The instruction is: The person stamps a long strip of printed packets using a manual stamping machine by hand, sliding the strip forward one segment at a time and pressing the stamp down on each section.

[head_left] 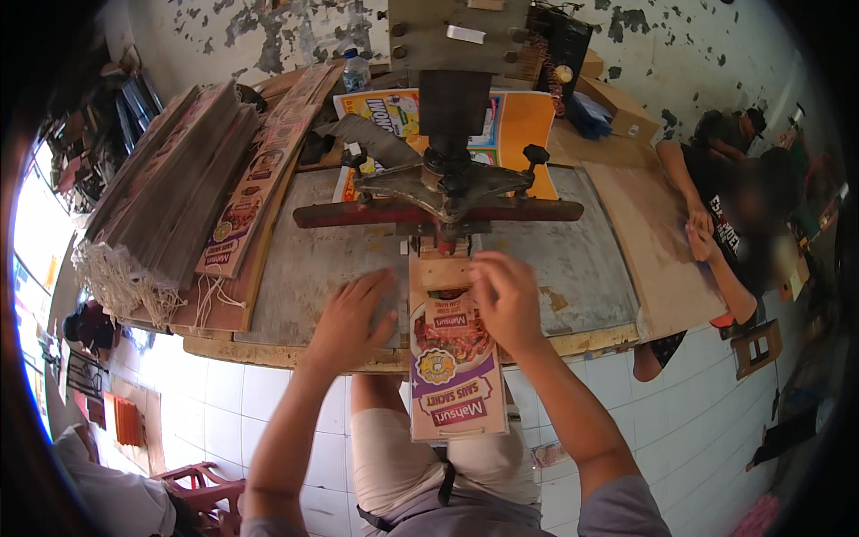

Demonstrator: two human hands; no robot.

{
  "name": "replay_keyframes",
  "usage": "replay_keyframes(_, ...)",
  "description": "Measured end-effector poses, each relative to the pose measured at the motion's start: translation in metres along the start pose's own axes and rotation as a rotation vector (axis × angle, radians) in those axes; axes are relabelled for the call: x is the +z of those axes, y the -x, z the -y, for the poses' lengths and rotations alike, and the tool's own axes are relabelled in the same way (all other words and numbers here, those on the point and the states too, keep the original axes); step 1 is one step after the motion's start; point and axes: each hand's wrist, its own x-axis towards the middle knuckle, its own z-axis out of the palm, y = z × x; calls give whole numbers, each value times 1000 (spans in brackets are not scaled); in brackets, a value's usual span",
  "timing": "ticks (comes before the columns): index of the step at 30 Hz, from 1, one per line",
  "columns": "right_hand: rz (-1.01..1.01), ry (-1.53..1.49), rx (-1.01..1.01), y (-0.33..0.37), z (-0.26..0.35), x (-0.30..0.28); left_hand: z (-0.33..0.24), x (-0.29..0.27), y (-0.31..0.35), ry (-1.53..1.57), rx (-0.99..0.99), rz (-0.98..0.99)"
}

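A long printed cardboard strip (454,358), beige and purple with a food picture, lies in front of me. Its near end overhangs the table edge above my lap, and its far end reaches under the press head (445,192). My left hand (352,322) rests on the grey tabletop left of the strip, fingers spread and holding nothing. Over the strip's far right edge, my right hand (508,300) has its fingers curled in, thumb and fingertips at the cardboard. Some of its fingers are hidden. The red clamp bar (528,211) crosses above both hands.
Stacked strips with white strings (170,192) fill the table's left side. Behind the press are a colourful printed sheet (523,143) and a water bottle (355,72). A brown board (653,242) covers the right side, where another person (716,215) sits. A red chair (206,492) stands lower left.
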Motion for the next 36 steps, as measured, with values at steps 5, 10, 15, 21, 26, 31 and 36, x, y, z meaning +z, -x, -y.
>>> replay_keyframes(5, 42, 140, 184, -3, -37, 1, -41, 5, 42, 129, 23, -38)
replay_keyframes(10, 241, 176, 10, -12, -49, 9, -38, 20, 46, -30, 121, -6)
replay_keyframes(15, 315, 197, -87, -19, -72, 13, -45, 21, 44, -72, 99, -6)
replay_keyframes(21, 253, 250, -131, -18, -75, 19, -45, 22, 41, -100, 92, -16)
replay_keyframes(26, 260, 271, -162, -24, -68, 15, -48, 23, 41, -75, 75, -49)
replay_keyframes(31, 272, 255, -166, -25, -73, 16, -45, 26, 41, -114, 92, -39)
replay_keyframes(36, 313, 232, -139, -29, -75, 15, -44, 26, 41, -116, 86, -36)
